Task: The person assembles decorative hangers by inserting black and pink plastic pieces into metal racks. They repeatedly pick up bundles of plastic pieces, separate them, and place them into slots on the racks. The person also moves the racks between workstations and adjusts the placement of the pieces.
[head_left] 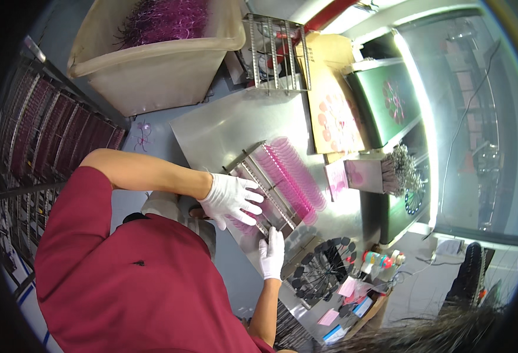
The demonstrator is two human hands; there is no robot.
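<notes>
A metal rack (pixel 252 170) lies slantwise on the steel tabletop, holding a long, dense row of clear pink discs (pixel 291 182) on its far side. More pink discs show at its near side, partly covered by my left hand (pixel 233 201). That white-gloved hand is open, its fingers spread over the near side of the rack; the frame does not show whether it presses on the discs. At the rack's lower right end, my right hand (pixel 272 256), also gloved, has its fingers closed together on the end of the frame. Its thumb side is partly hidden.
A large pale bin (pixel 153 76) of purple strands stands at the far left, near an upright metal rack (pixel 274 53). Cardboard (pixel 329 88), green panels (pixel 388 100) and a bright tube lamp (pixel 418 117) line the right. A round black-disc holder (pixel 324 267) sits nearby.
</notes>
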